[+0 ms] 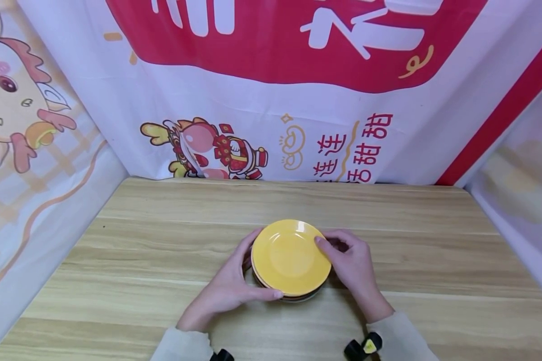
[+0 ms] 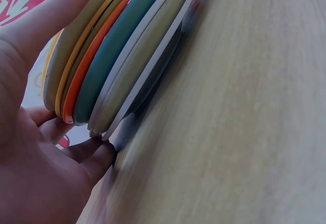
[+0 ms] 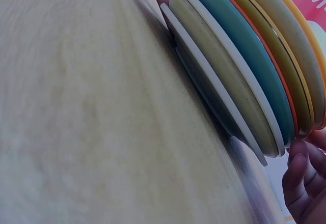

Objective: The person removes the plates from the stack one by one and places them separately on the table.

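A yellow plate (image 1: 292, 256) tops a stack of several plates on the table. Seen from the side in the left wrist view, the stack (image 2: 109, 63) shows orange, teal, white and olive rims under the top one. My left hand (image 1: 228, 288) grips the stack's left side, thumb along the near rim and fingers round the far left edge. On the right, my right hand (image 1: 354, 260) holds the rim, its thumb over the yellow plate and fingers down the side. Curled fingertips (image 3: 295, 175) of that hand lie against the plate edges in the right wrist view.
The wood-grain table (image 1: 162, 220) stretches out around the stack. A printed white and red cloth (image 1: 262, 105) hangs along its back edge, with more printed cloth (image 1: 49, 210) at the left side and at the right. Black wrist devices (image 1: 363, 346) sit at both sleeves.
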Demonstrator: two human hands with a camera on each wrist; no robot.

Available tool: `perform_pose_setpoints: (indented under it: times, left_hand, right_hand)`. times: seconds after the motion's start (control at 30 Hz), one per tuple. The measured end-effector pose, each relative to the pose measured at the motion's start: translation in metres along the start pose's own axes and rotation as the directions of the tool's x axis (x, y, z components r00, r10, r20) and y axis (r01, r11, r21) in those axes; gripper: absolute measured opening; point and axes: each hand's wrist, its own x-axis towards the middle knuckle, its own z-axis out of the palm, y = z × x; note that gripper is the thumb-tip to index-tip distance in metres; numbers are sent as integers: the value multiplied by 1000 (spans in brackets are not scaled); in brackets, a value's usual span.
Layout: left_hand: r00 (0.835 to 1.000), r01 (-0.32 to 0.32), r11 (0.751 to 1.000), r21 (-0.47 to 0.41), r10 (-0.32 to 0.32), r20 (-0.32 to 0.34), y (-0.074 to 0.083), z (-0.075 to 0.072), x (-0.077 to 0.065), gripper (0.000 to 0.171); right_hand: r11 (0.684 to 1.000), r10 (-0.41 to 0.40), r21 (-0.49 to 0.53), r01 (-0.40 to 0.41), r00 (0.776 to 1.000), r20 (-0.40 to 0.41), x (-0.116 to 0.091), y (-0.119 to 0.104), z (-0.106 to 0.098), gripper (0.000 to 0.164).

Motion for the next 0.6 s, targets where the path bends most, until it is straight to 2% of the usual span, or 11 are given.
perform_pose_setpoints:
  times: [0.3, 0.6]
  left_hand:
    - [1000, 22, 1000, 13, -22, -16, 2, 1, -1, 126]
    - [1000, 8, 1000, 24, -7, -14, 3, 0, -1, 124]
  right_hand:
    - [999, 44, 29, -44, 999, -14, 3, 1, 1, 25]
    - [992, 113, 65, -110, 993, -32, 4, -2, 1, 28]
